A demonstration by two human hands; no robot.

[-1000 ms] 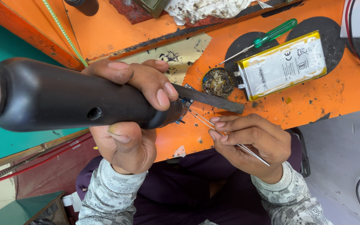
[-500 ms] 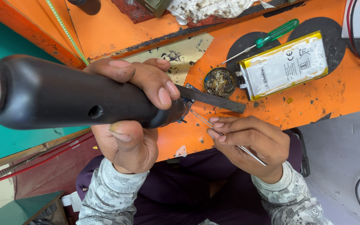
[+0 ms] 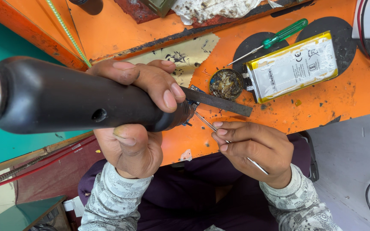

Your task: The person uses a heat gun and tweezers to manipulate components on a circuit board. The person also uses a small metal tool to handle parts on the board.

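My left hand [image 3: 138,111] grips a thick black hot-air tool [image 3: 65,100], its nozzle end pointing right and down at a small blue circuit board [image 3: 192,102] near the edge of the orange workbench [image 3: 322,102]. My right hand [image 3: 253,147] pinches thin metal tweezers [image 3: 206,123] whose tips reach toward that board, just under the nozzle. A dark flat metal strip [image 3: 219,102] lies across the board, running right. Most of the board is hidden behind the tool and my fingers.
A flat silver-and-yellow battery pack [image 3: 292,68] lies on dark round mats [image 3: 343,40]. Beside it are a small round tin of dirty flux [image 3: 226,84] and a green-handled screwdriver [image 3: 279,36]. A yellowish cloth [image 3: 185,55] lies behind my left hand. Cables hang at right.
Both hands hold nearly the same pose. The tweezers and the hot-air tool have barely shifted over the board.
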